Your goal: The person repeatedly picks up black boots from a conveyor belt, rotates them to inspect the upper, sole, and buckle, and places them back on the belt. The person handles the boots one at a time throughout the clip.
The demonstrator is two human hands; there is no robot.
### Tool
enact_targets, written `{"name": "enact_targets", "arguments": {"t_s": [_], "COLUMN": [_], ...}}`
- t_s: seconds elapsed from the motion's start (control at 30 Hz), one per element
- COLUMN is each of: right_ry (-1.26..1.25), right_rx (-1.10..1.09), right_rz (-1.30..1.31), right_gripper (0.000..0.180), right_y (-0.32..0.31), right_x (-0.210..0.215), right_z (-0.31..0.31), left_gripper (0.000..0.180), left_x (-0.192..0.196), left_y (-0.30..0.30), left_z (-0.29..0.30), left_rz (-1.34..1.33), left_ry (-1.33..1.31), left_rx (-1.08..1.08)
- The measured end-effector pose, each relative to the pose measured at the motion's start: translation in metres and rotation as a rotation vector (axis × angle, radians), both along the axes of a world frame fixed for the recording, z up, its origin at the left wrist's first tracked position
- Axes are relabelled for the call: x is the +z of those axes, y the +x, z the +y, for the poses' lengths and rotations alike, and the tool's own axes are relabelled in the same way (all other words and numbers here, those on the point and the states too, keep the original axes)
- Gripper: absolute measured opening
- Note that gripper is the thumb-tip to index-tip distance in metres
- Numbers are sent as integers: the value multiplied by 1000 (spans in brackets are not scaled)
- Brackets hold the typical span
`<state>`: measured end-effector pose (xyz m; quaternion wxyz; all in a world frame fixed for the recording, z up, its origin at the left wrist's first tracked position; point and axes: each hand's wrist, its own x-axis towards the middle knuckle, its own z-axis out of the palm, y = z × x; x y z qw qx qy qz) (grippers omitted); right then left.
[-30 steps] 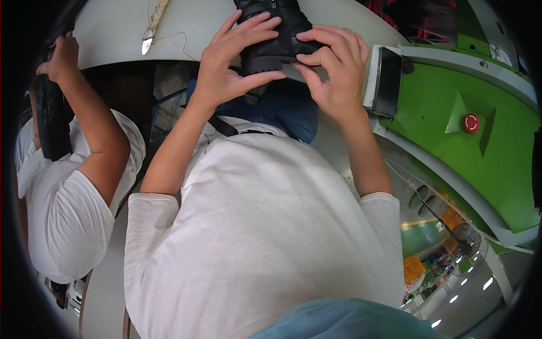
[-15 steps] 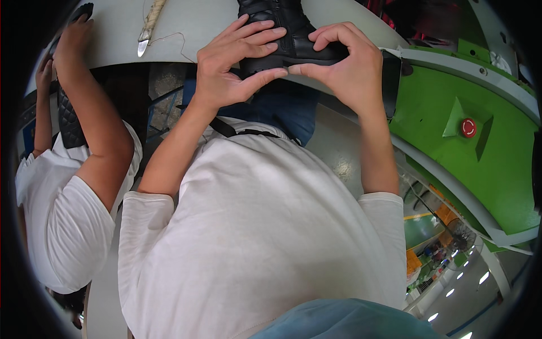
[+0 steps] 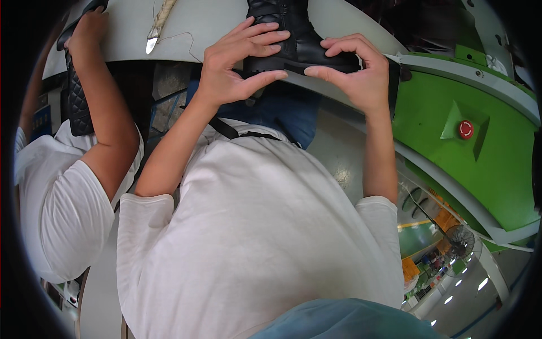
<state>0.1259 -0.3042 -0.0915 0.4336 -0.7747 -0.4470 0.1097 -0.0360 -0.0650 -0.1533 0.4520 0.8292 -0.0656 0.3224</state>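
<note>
A knife (image 3: pixel 162 18) lies on the tabletop (image 3: pixel 124 34) at eleven o'clock. Rightward, the left hand (image 3: pixel 230 69) spreads its fingers over the heel end of a black boot (image 3: pixel 296 48) at twelve o'clock, thumb at the sole, while the right hand (image 3: pixel 366 74), past one o'clock, curls its fingers and thumb around the toe. Near three o'clock, a green machine (image 3: pixel 426 104) bears a red button (image 3: pixel 466 130).

The upper edge cuts off the boot (image 3: pixel 296 42) and the knife (image 3: pixel 162 20). The left hand (image 3: pixel 224 70) covers some of the boot's heel, the right hand (image 3: pixel 370 79) some of its toe. Clutter (image 3: pixel 433 263) near the fan (image 3: pixel 460 242) is too small to tell.
</note>
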Motion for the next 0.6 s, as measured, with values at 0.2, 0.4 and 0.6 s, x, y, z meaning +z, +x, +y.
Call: {"name": "enact_targets", "arguments": {"t_s": [0.2,0.4,0.6], "right_ry": [93,124,9], "right_rx": [-1,-59,-180], "right_rz": [223,295,110], "right_gripper": [56,64,82], "right_y": [10,1,-19], "right_x": [-17,-27,17], "right_z": [-15,-11,-8], "left_gripper": [39,38,47], "left_x": [-3,-2,-4], "left_y": [-1,-6,-14], "left_z": [2,9,1], "left_rz": [-7,-11,-5], "left_ry": [1,-9,-197], "left_rx": [-46,-42,-49]}}
